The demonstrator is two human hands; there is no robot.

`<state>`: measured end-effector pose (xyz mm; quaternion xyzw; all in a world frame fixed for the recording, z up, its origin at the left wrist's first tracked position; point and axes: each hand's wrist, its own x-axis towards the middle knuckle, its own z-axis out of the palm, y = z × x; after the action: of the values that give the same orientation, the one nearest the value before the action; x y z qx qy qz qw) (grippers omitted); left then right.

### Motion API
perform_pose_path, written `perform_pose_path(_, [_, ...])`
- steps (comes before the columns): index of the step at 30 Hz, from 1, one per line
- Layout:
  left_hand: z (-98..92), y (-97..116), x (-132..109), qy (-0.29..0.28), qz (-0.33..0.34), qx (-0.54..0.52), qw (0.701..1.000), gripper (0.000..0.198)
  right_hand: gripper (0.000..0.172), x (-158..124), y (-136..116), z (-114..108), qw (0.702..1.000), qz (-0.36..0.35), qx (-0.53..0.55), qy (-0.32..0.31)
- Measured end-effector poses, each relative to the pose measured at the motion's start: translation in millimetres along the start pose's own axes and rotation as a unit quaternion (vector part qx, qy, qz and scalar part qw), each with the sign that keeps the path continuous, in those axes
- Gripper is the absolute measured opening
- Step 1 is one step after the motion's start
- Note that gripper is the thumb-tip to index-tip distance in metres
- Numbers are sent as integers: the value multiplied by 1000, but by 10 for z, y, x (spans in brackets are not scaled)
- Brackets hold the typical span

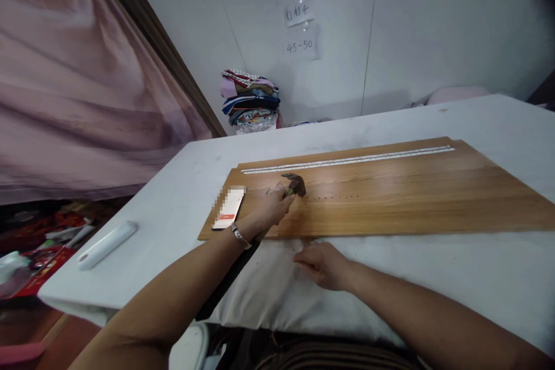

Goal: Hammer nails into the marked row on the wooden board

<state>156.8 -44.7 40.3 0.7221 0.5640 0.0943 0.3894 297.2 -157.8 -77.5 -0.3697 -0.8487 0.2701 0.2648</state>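
Hammer (297,185) at left part of board (416,191), left hand (272,209) clamped round it behind head. Right hand (327,266) by board's near edge, fingers curled; cannot tell whether closed on anything. Nails (274,189) just left of hammer head; phone (232,207) farther left.

Silver bracelet (240,236) and dark striped clothing (329,356)

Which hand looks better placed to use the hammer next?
Probably the left hand: it grips the hammer, whose head is over the board. The right hand is apart from the hammer, by the board's near edge.
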Motion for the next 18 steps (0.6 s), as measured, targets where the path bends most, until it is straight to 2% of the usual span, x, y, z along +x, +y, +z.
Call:
perform_pose_path(8, [26,-55,39,0,10,18,1000,27,25,-20,21,26,1000,-4,19,9])
perform_pose_path(18, [17,-60,44,-6,4,7,1000,27,21,-4,7,10,1000,-9,10,18])
